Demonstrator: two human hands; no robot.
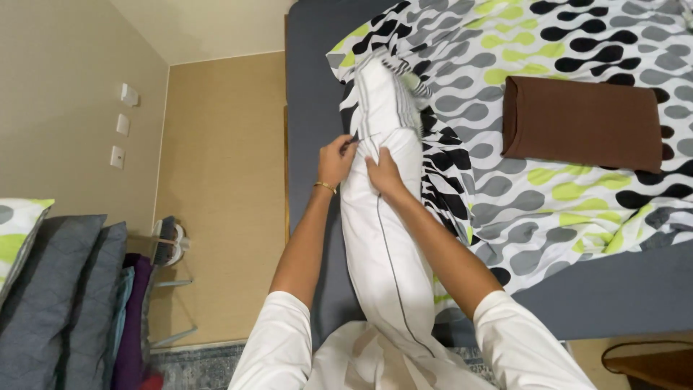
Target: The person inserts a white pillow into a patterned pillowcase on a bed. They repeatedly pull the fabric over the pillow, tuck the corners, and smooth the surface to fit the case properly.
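Hands clamp together on the white pillow [382, 238]: left hand [336, 160], right hand [382, 173]. I see its far end entering the patterned pillowcase [404, 43]; most remains uncovered.

Short white sleeves [278, 339] cover both upper arms, forearms bare, and a thin gold bracelet [325, 187] circles the left wrist.

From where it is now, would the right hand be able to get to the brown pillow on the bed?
Probably yes. The right hand rests on the white pillow, and only flat patterned bedspread lies between it and the brown pillow. It would first have to let go, though.
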